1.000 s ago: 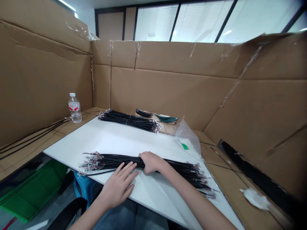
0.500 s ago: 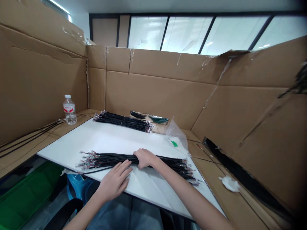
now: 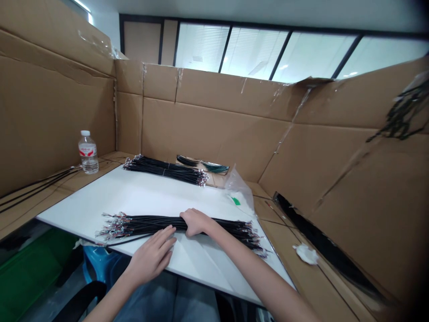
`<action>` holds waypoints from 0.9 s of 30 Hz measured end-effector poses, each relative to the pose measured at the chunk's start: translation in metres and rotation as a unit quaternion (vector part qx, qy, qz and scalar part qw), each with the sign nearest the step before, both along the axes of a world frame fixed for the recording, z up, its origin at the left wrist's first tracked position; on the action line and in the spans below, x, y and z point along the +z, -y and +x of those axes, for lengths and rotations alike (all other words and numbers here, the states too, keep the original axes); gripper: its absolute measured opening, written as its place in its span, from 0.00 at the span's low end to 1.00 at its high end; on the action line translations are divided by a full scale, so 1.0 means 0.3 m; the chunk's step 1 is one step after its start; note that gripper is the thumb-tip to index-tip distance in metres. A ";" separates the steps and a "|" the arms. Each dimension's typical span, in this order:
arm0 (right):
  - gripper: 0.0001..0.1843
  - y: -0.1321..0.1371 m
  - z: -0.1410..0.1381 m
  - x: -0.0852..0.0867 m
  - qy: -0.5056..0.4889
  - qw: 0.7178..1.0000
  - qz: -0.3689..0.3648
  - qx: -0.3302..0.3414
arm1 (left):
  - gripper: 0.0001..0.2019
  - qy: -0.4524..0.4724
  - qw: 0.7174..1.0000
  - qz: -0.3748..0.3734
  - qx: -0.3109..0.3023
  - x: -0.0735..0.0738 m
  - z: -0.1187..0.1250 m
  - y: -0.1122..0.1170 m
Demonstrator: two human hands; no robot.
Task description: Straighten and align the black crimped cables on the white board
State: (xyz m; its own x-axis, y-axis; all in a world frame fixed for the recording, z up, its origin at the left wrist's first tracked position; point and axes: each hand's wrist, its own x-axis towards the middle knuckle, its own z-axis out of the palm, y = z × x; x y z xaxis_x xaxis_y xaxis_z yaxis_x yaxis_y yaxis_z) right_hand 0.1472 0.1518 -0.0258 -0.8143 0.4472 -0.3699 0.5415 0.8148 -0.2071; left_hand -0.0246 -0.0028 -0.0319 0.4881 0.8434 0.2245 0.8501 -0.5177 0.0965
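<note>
A thick bundle of black cables (image 3: 144, 226) with crimped metal ends lies across the white board (image 3: 134, 197). My right hand (image 3: 195, 222) is closed over the middle of the bundle. My left hand (image 3: 150, 256) lies open on the board, its fingertips at the bundle's near edge. A thin loose cable (image 3: 134, 239) runs just past those fingers. Farther back on the board lies a second black cable bundle (image 3: 164, 171), tied at its middle.
Cardboard walls (image 3: 208, 125) surround the board. Behind it are a smaller cable bunch (image 3: 201, 163) and a clear plastic bag (image 3: 237, 185). A water bottle (image 3: 88, 153) and loose cables (image 3: 43, 185) are at left; a long black strip (image 3: 318, 239) is at right.
The whole scene has shifted left and slightly up in view as my head moved. My right hand stays on the bundle, and my left hand stays open beside it.
</note>
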 end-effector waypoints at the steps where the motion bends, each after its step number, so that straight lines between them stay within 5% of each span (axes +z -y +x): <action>1: 0.18 0.000 0.001 -0.001 -0.001 1.000 -0.002 0.000 | 0.16 0.000 1.000 0.002 0.001 -0.001 0.000 0.001; 19: 0.18 -0.011 -0.007 -0.013 0.007 1.000 0.010 0.002 | 0.14 -0.001 1.000 -0.003 0.005 0.004 -0.004 0.008; 27: 0.17 -0.044 -0.018 0.062 0.029 0.999 0.024 0.002 | 0.14 -0.001 1.000 0.003 -0.003 -0.016 -0.010 0.006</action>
State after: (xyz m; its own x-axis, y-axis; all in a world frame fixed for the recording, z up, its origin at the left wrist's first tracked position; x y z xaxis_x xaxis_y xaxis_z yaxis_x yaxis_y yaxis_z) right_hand 0.1419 0.1650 -0.0073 -0.7938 0.4629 -0.3944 0.5486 0.8250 -0.1359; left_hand -0.0276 -0.0045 -0.0367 0.4935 0.8392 0.2284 0.8471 -0.5233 0.0926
